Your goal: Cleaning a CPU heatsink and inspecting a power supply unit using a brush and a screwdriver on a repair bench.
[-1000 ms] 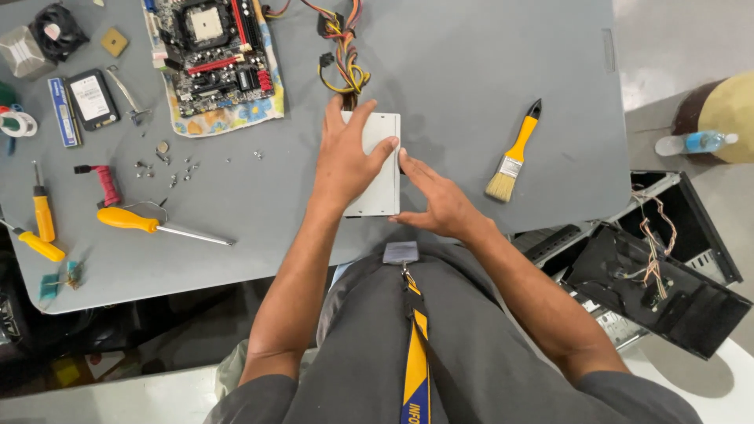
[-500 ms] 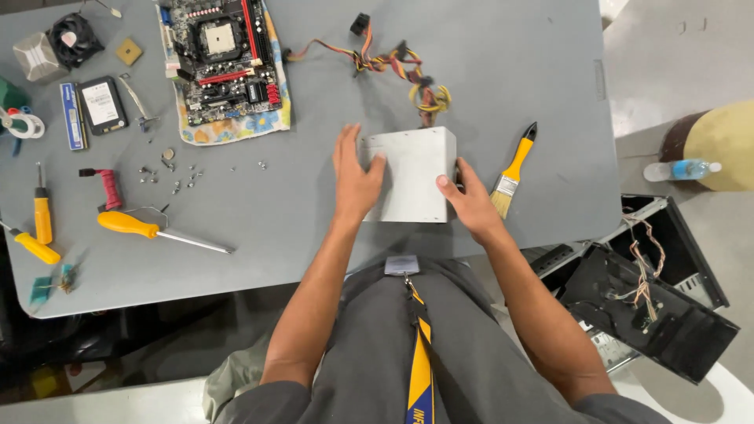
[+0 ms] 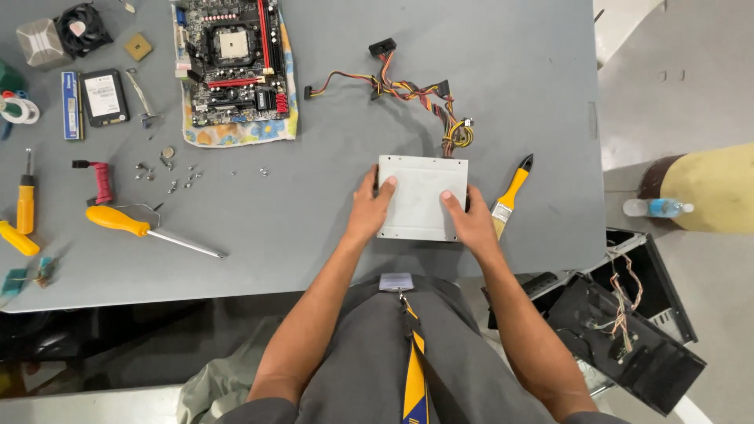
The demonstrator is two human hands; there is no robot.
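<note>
Count of items on the table:

- One grey metal power supply box, with one bundle of coloured cables.
- One motherboard, on one floral cloth.
- One yellow-handled brush.
- Three yellow-handled screwdrivers.
- One red-handled tool.
- One cooling fan.
- One metal heatsink.
- One drive.
- One memory stick.
- One processor chip.
- Loose screws: number cannot be told.

Off the table: one plastic bottle; one open black case.

A computer repair workshop: a bare motherboard, screwdrivers, loose screws on the desk, a gutted case on the floor.
</note>
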